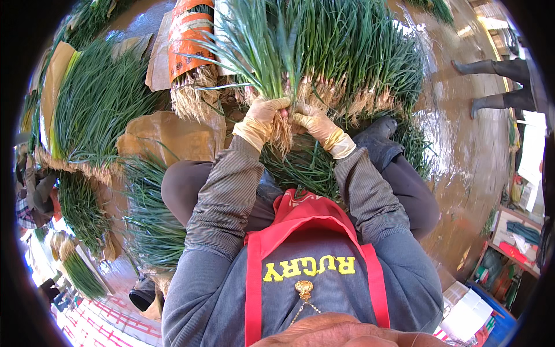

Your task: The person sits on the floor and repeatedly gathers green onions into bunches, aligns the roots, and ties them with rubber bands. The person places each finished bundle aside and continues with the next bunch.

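My left hand, in a pale yellow rubber glove, grips a bunch of green onions just above the roots. The leaves fan upward and the tan roots hang below the fingers. Beside it my right hand, gloved alike, has its thumb and fingers closed at the stem bases on the bunch's right side; whether it holds a separate stalk is hidden. Behind both hands lies a wide row of green onions, roots towards me. Loose green leaves lie beneath my hands, between my legs.
An orange printed wrapper encloses a bundle at the upper left. Brown paper and a large onion pile lie at the left. On the wet floor at the right stands a person in boots. Another person is at far left.
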Demonstrator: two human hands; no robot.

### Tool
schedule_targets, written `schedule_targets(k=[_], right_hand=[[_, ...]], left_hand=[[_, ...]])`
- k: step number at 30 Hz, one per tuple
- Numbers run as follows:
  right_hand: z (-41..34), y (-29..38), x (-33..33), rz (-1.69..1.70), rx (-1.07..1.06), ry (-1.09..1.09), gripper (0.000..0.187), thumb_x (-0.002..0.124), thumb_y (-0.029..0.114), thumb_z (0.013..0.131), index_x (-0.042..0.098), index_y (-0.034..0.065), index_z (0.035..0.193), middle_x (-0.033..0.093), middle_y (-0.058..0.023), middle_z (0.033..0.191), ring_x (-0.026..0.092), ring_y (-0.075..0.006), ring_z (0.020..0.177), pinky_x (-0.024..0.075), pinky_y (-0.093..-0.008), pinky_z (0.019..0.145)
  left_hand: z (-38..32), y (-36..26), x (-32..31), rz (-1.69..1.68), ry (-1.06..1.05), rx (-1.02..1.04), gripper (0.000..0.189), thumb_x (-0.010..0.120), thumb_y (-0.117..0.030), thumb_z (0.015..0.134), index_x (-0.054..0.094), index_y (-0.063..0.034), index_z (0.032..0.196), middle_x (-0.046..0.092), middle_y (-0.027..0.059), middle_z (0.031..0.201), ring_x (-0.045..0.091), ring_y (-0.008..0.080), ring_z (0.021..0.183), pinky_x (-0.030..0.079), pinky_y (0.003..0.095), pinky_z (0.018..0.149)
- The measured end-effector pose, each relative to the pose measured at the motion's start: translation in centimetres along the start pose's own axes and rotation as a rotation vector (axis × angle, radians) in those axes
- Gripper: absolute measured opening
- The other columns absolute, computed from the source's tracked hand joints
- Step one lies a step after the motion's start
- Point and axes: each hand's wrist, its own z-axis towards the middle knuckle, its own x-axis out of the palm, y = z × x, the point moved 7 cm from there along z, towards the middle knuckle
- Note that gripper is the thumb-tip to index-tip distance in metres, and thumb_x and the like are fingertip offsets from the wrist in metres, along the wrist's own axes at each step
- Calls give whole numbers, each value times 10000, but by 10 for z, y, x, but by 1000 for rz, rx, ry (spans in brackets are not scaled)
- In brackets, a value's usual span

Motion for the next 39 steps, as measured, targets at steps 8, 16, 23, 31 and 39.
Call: schedule_targets(k=[8,16,23,31,39], right_hand=[[1,3,-23,-4,92,-60,252,608,232,880,607,38,1040,597,0,731,493,-63,568,389,-201,495],[4,1,-27,419,87,-341,265,522,315,918,578,61,868,612,-29,712,504,-85,527,364,-204,449],[12,15,-31,-61,-36,-398,194,586,205,893,623,29,964,624,10,733,526,-40,565,402,-178,487],[17,38,-40,-1050,-276,-679,319,530,314,902,654,24,950,678,-144,893,649,-251,776,501,-385,689],[28,63,-20,-982,-371,-258,304,614,217,842,546,37,1078,647,-139,953,630,-275,860,496,-367,783]], left_hand=[[-5,-6,14,-14,195,131,79,625,20,800,604,-17,866,594,29,676,542,106,511,473,225,489],[-1,3,8,-16,117,85,54,635,18,794,620,1,844,613,49,691,559,113,532,460,217,483],[-2,15,7,37,114,-67,75,642,16,792,629,8,866,624,52,709,557,110,526,444,209,459],[-2,13,5,26,16,30,125,610,55,790,613,7,905,621,68,730,549,115,515,438,214,446],[-2,19,-2,138,-135,31,108,659,93,710,600,32,777,587,74,628,521,127,457,411,230,410]])
